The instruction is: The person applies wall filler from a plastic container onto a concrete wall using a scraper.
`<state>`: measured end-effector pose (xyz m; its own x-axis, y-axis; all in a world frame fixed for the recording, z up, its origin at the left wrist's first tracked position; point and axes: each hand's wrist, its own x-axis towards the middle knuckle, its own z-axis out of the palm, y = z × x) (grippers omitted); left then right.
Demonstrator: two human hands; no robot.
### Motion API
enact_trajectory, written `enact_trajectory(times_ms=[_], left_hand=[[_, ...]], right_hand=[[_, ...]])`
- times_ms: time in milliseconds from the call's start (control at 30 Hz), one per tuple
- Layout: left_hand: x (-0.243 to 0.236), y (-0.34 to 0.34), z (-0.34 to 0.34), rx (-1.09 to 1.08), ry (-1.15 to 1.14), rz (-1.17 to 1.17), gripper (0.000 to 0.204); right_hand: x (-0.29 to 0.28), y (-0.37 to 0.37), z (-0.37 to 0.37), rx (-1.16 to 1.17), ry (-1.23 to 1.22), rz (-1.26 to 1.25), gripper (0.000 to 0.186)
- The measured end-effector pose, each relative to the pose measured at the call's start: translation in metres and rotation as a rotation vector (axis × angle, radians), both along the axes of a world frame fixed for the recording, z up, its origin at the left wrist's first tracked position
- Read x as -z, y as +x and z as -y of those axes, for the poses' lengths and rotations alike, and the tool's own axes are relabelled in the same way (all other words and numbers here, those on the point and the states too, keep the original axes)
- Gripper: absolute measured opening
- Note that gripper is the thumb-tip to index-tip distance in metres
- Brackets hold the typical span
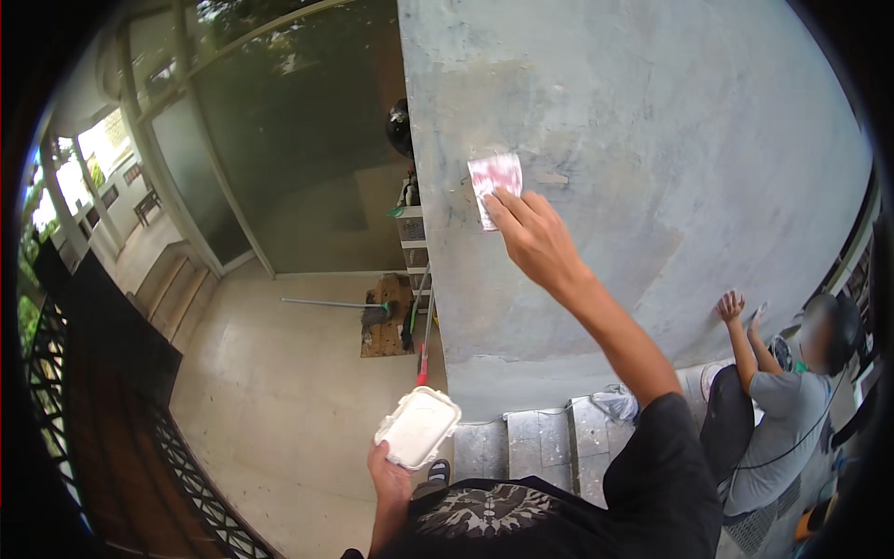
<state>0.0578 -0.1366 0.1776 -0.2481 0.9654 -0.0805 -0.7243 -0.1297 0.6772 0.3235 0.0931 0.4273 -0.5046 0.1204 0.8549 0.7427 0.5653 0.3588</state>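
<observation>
My right hand [531, 228] reaches up to the grey-blue wall [596, 102], fingers closed on the lower part of a flat pink piece smeared with white [497, 177]. That piece lies against or very close to the wall, beside a pale bare patch; whether it is stiff or soft I cannot tell. Low on the left, my left hand [389, 477] grips a white rectangular plastic tub [419, 427] by its near side. Its inside looks pale and smooth, and I cannot make out whether that is a filling or the bottom.
Tiled steps [540, 447] run along the wall's foot, with a crumpled plastic bag [615, 403] on them. At right a crouching person [778, 419] has both hands at the wall. A broom [372, 312] lies on a brown mat [389, 340]. Dark railings [196, 475] stand at left.
</observation>
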Motion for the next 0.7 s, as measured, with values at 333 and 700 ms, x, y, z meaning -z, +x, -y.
enact_trajectory(times_ms=[333, 700], left_hand=[[-0.021, 0.0, 0.022, -0.046, -0.022, -0.048, 0.056], [-0.023, 0.003, 0.026, 0.004, -0.066, -0.058, 0.052]], right_hand=[[-0.073, 0.046, 0.019, -0.586, -0.354, -1.083, 0.017], [-0.086, 0.017, 0.013, -0.696, -0.342, -1.123, 0.021]])
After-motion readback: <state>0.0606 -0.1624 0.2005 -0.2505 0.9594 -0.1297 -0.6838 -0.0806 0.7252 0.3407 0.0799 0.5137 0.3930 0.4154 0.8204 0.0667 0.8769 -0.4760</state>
